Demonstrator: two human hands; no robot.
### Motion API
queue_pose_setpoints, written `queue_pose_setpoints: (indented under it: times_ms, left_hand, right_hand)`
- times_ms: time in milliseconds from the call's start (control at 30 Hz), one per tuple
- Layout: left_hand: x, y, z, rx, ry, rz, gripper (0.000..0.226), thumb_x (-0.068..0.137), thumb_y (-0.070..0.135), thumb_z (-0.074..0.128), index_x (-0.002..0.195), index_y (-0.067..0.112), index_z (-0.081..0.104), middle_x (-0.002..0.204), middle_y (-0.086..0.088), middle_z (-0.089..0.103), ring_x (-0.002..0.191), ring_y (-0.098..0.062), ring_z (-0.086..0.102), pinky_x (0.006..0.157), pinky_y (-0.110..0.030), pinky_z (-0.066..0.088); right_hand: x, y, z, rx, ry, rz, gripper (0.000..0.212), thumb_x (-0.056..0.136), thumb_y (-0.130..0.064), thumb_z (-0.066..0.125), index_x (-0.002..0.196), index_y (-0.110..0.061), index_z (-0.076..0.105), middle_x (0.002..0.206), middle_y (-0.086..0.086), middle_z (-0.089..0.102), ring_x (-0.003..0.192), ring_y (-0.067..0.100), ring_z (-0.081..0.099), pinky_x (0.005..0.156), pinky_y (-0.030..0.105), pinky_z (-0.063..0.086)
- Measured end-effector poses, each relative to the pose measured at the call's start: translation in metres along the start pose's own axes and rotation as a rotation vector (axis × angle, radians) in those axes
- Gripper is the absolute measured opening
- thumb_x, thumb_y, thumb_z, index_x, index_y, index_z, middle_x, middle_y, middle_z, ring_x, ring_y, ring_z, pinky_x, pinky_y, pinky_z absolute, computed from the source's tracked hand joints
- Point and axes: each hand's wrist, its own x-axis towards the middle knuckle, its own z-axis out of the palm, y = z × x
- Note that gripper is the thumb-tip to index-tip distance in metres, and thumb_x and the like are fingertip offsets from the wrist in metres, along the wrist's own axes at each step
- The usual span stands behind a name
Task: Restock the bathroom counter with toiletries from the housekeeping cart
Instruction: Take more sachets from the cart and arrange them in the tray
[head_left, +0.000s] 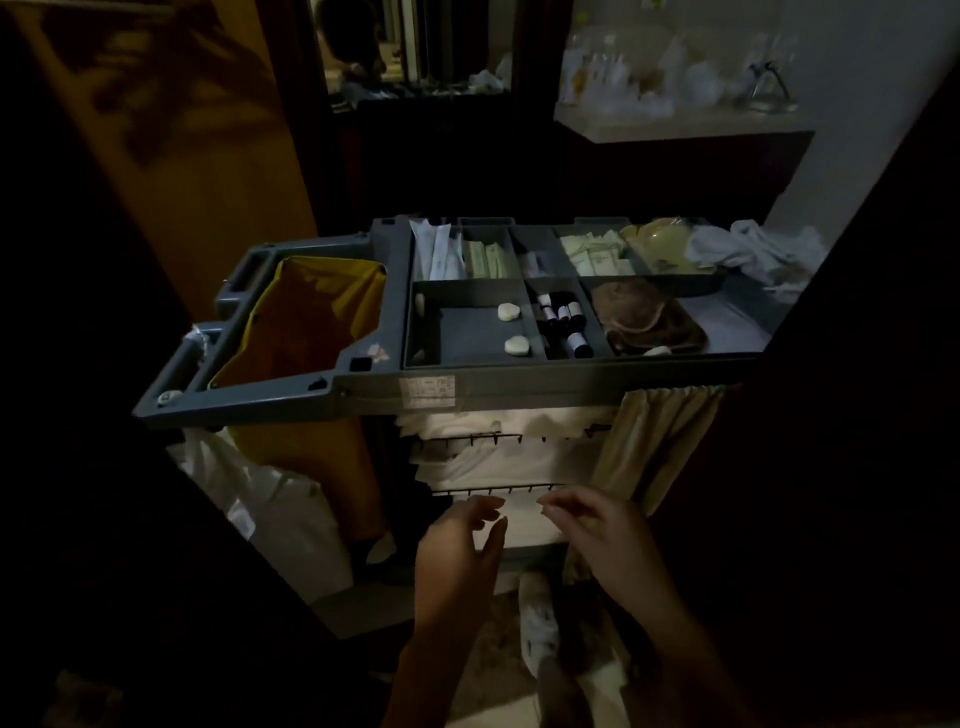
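Observation:
A grey housekeeping cart (363, 395) stands in front of me in dim light. Its top tray holds two white soaps (517, 345), several small dark bottles (563, 319), pale sachets (592, 257), long white packets (439, 252) and a brown cloth (644, 317). My left hand (457, 556) and my right hand (608, 540) hover low in front of the cart's towel shelves, fingers loosely bent, holding nothing. The bathroom counter (675, 127) lies beyond the cart at the upper right, with bottles and wrapped items on it.
A yellow laundry bag (306, 322) hangs in the cart's left frame. Folded white towels (498, 462) fill the wire shelves below. A white crumpled cloth (758, 254) lies on the cart's right end. Dark door frames close in on both sides.

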Motion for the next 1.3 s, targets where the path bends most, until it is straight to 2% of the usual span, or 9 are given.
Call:
queue_pose_setpoints:
  times_ms: [200, 333, 467, 700, 833, 1000, 1100, 1233, 1300]
  left_hand:
    - [0.105, 0.025, 0.021, 0.08, -0.014, 0.135, 0.022, 0.092, 0.025, 0.059, 0.113, 0.03, 0.062, 0.104, 0.018, 0.062, 0.094, 0.004, 0.055, 0.081, -0.016, 0.047]
    - [0.204, 0.05, 0.036, 0.093, 0.031, 0.187, 0.016, 0.09, 0.017, 0.063, 0.104, 0.021, 0.069, 0.097, 0.005, 0.07, 0.087, -0.009, 0.064, 0.076, -0.026, 0.053]
    - [0.282, 0.074, 0.057, 0.039, 0.031, 0.16, 0.016, 0.089, 0.018, 0.064, 0.103, 0.023, 0.069, 0.097, 0.009, 0.07, 0.087, -0.002, 0.062, 0.068, 0.0, 0.038]
    - [0.387, 0.086, 0.107, -0.011, 0.062, 0.179, 0.021, 0.087, 0.013, 0.065, 0.104, 0.023, 0.072, 0.098, 0.005, 0.073, 0.089, -0.01, 0.067, 0.077, -0.023, 0.049]
    - [0.434, 0.084, 0.13, -0.053, 0.006, 0.171, 0.02, 0.089, 0.013, 0.063, 0.104, 0.023, 0.071, 0.099, 0.009, 0.071, 0.09, -0.002, 0.065, 0.075, -0.01, 0.047]
    - [0.487, 0.083, 0.143, -0.07, -0.021, 0.138, 0.024, 0.091, 0.012, 0.059, 0.111, 0.02, 0.068, 0.103, 0.005, 0.069, 0.092, -0.008, 0.065, 0.073, -0.023, 0.055]
    - [0.516, 0.08, 0.151, -0.063, -0.011, 0.109, 0.022, 0.091, 0.015, 0.06, 0.111, 0.02, 0.068, 0.103, 0.01, 0.065, 0.091, -0.004, 0.061, 0.071, -0.009, 0.047]
    - [0.548, 0.077, 0.162, -0.099, -0.036, 0.064, 0.023, 0.09, 0.01, 0.059, 0.11, 0.016, 0.068, 0.103, 0.004, 0.068, 0.093, -0.011, 0.064, 0.078, -0.023, 0.052]
    - [0.557, 0.074, 0.166, -0.097, -0.042, 0.055, 0.024, 0.089, 0.009, 0.062, 0.111, 0.016, 0.068, 0.102, 0.006, 0.066, 0.092, -0.008, 0.063, 0.077, -0.017, 0.049]
  right_hand:
    - [0.11, 0.011, -0.021, 0.055, 0.048, 0.041, 0.015, 0.092, -0.026, 0.058, 0.095, -0.04, 0.062, 0.096, -0.022, 0.063, 0.092, -0.011, 0.057, 0.078, 0.015, 0.047]
    - [0.193, 0.027, -0.048, 0.093, 0.084, -0.004, 0.012, 0.09, -0.019, 0.063, 0.095, -0.028, 0.07, 0.094, -0.015, 0.068, 0.091, -0.002, 0.062, 0.079, 0.019, 0.051]
    - [0.28, 0.042, -0.082, 0.064, 0.146, -0.008, 0.012, 0.091, -0.02, 0.064, 0.091, -0.031, 0.068, 0.089, -0.016, 0.068, 0.088, -0.004, 0.062, 0.077, 0.016, 0.05]
    - [0.392, 0.076, -0.111, 0.014, 0.214, 0.008, 0.008, 0.091, -0.024, 0.063, 0.094, -0.027, 0.069, 0.09, -0.014, 0.069, 0.085, -0.001, 0.063, 0.076, 0.017, 0.051]
    - [0.441, 0.095, -0.115, -0.032, 0.271, 0.047, 0.007, 0.09, -0.021, 0.065, 0.091, -0.027, 0.068, 0.087, -0.015, 0.068, 0.084, 0.001, 0.063, 0.074, 0.021, 0.051]
    - [0.501, 0.111, -0.105, -0.089, 0.336, 0.143, 0.016, 0.09, -0.019, 0.064, 0.106, -0.021, 0.067, 0.097, -0.006, 0.067, 0.089, 0.009, 0.064, 0.071, 0.022, 0.049]
    - [0.53, 0.122, -0.104, -0.127, 0.348, 0.238, 0.027, 0.087, -0.023, 0.067, 0.114, -0.02, 0.063, 0.106, -0.002, 0.068, 0.096, 0.015, 0.064, 0.076, 0.03, 0.052]
    - [0.551, 0.13, -0.1, -0.16, 0.298, 0.33, 0.035, 0.087, -0.028, 0.068, 0.12, -0.02, 0.057, 0.112, 0.003, 0.064, 0.097, 0.021, 0.062, 0.073, 0.025, 0.042]
    - [0.553, 0.133, -0.095, -0.166, 0.277, 0.328, 0.039, 0.088, -0.027, 0.066, 0.125, -0.02, 0.055, 0.117, 0.002, 0.062, 0.1, 0.021, 0.06, 0.076, 0.024, 0.04]
